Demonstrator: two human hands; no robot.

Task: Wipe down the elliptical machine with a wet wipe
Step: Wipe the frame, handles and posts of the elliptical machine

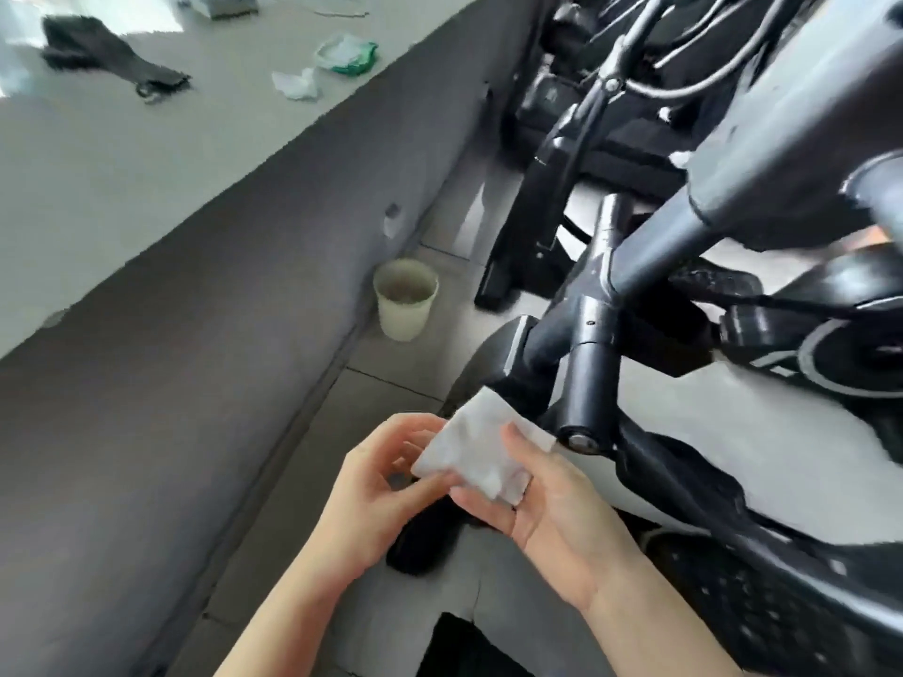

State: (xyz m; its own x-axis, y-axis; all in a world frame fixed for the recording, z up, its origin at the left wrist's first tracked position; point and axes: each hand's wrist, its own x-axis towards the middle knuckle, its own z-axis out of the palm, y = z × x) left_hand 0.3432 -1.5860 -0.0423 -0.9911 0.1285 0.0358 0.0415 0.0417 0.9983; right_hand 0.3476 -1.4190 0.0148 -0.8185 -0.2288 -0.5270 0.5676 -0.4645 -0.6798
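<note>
At ten o'clock a pale counter [122, 153] runs along my left, its dark grey side dropping to the tiled floor [391, 383]. On it lie a black strap-like item [105, 53], a crumpled white wipe [295, 84] and an opened green-edged wipe packet [348, 53] just beside it. At the foot of the counter, at about eleven o'clock from my hands, a cream bin [404, 305] stands upright on the floor. My left hand [378, 486] pinches the near-left corner of the wet wipe [481, 449] with curled fingers. My right hand [552, 500] holds the wipe's other side, thumb pressed on top and fingers beneath. The wipe sits spread between both hands, just short of the elliptical machine [601, 334]. Its black end cap [582, 439] lies at three o'clock of the wipe, close by; whether they touch I cannot tell. A studded pedal [762, 613] lies at four o'clock.
</note>
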